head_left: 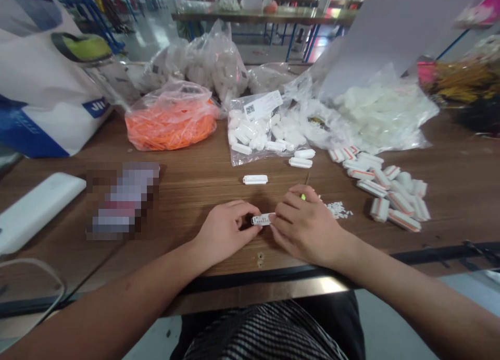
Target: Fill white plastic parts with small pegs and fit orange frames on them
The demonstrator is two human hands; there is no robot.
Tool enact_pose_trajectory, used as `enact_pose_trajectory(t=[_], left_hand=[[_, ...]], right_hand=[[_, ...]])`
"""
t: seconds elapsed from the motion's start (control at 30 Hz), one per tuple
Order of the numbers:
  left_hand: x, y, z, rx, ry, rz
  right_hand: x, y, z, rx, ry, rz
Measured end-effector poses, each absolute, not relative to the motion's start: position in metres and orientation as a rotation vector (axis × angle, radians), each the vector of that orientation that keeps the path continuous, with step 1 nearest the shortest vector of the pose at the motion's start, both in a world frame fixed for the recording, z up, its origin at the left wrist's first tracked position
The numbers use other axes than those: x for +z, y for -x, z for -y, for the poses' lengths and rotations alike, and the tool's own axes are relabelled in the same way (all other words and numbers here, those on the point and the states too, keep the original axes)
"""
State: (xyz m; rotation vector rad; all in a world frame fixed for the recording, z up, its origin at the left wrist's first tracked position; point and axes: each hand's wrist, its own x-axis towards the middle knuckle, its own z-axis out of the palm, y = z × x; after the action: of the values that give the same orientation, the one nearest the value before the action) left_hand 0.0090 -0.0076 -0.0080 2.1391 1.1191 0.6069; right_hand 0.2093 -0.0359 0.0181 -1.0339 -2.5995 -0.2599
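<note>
Near the table's front edge, my left hand (224, 227) pinches the left end of a small white plastic case (262, 219) with a row of tiny marks or parts along it. My right hand (307, 224) has its fingertips closed on the case's right end and covers part of it. A thin stick with a bright green bit (303, 197) shows at the right hand's fingers; its hold is partly hidden. Just beyond the hands lies another white case (255, 179). Tiny white pieces (339, 210) are heaped right of my right hand.
White cases with orange strips (400, 202) are piled at the right. Behind are a clear bag of white cases (253, 128), a bag of orange strips (172, 123) and a bag of translucent pieces (383, 110). A white power bank-like block (37, 209) and a blurred-out object (125, 201) lie left.
</note>
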Motion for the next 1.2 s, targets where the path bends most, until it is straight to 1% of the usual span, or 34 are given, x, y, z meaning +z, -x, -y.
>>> enact_pose_trajectory(t=[0.07,0.13,0.2,0.27,0.33,0.43,0.63,0.73,0.9,1.2], left_hand=[[-0.008,-0.009,0.008,0.608,-2.142,-1.124],[-0.006,-0.008,0.008,0.600,-2.144,-1.123],[-0.004,-0.008,0.008,0.583,-2.152,-1.117],[-0.002,-0.009,0.007,0.575,-2.159,-1.115],[-0.001,-0.009,0.007,0.573,-2.158,-1.115],[0.000,-0.009,0.007,0.567,-2.158,-1.119],[0.000,-0.009,0.006,0.553,-2.162,-1.118],[-0.001,-0.009,0.006,0.558,-2.165,-1.111],[-0.002,-0.008,0.007,0.552,-2.169,-1.127],[-0.004,-0.008,0.007,0.557,-2.182,-1.113]], right_hand=[[0.020,-0.208,0.036,-0.249,1.032,2.600],[0.024,-0.216,0.033,-0.069,1.111,2.530],[0.028,-0.234,0.025,0.156,1.261,2.399],[0.031,-0.259,0.013,0.258,1.469,2.244],[0.030,-0.284,0.002,0.350,1.690,2.216],[0.025,-0.306,-0.008,0.367,1.814,2.253],[0.016,-0.304,-0.008,0.353,1.767,2.332],[0.014,-0.301,-0.007,0.330,1.902,2.228],[0.014,-0.308,-0.005,0.442,2.080,2.074],[0.013,-0.314,-0.004,0.561,1.872,2.092]])
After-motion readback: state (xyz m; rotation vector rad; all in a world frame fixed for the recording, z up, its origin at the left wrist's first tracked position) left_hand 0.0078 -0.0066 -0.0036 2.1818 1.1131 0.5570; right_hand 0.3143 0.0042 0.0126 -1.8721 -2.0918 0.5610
